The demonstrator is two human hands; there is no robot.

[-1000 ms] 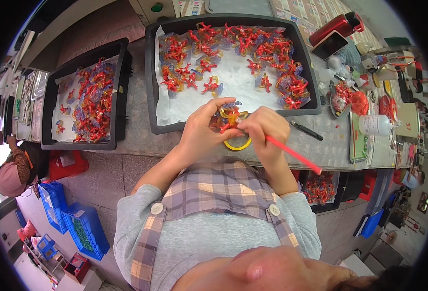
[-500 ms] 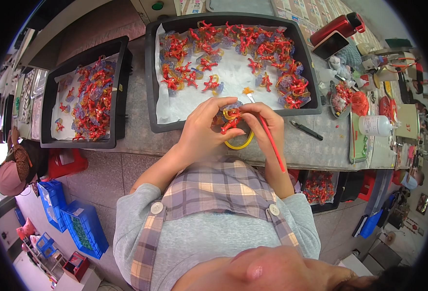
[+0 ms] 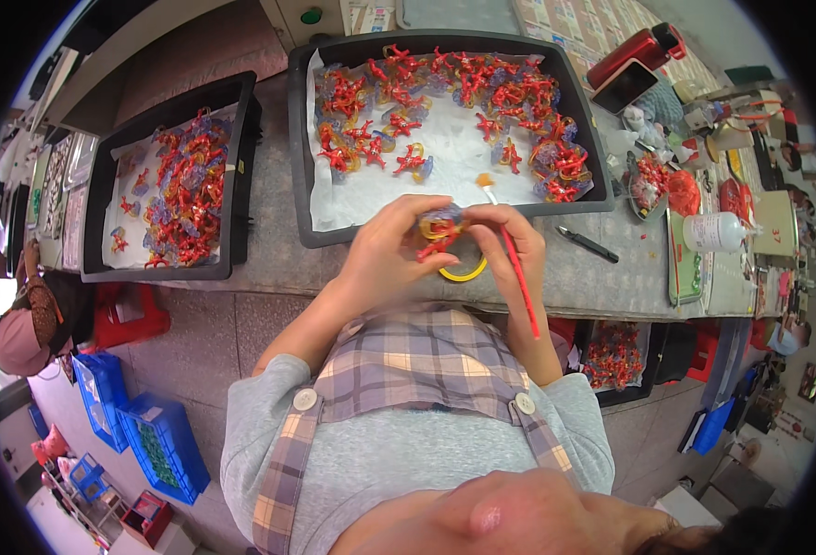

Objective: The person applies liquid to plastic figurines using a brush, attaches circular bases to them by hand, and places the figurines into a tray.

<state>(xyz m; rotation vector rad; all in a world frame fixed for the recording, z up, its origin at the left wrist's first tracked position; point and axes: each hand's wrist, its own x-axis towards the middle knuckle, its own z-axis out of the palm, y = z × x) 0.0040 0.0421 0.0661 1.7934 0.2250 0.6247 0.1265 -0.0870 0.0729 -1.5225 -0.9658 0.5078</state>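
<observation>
Just in front of the near edge of the big black tray [image 3: 299, 139], a small red, yellow and purple plastic figurine [image 3: 438, 231] is held up between my hands. My left hand [image 3: 389, 242] grips it from the left with thumb and fingers. On the other side, my right hand [image 3: 517, 242] touches the figurine with its fingertips. A red-handled paintbrush [image 3: 523, 296] also runs through that hand, its pale orange bristles pointing away over the tray. Behind my fingers shows part of a yellow ring [image 3: 464, 270], which looks like a tape roll. Similar figurines [image 3: 519, 83] lie on the tray's white paper.
To the left stands another black tray [image 3: 244, 176] of figurines. A black pen [image 3: 587, 244] lies right of my hands. Farther right are a white bottle [image 3: 713, 232], a phone [image 3: 625, 86] and a red flask [image 3: 635, 55]. Blue crates [image 3: 163, 449] stand on the floor at left.
The paintbrush has tilted slightly, its bristles shifting right and its handle end coming nearer to me. The figurine has turned a little in my fingers. The whole view has shifted slightly.
</observation>
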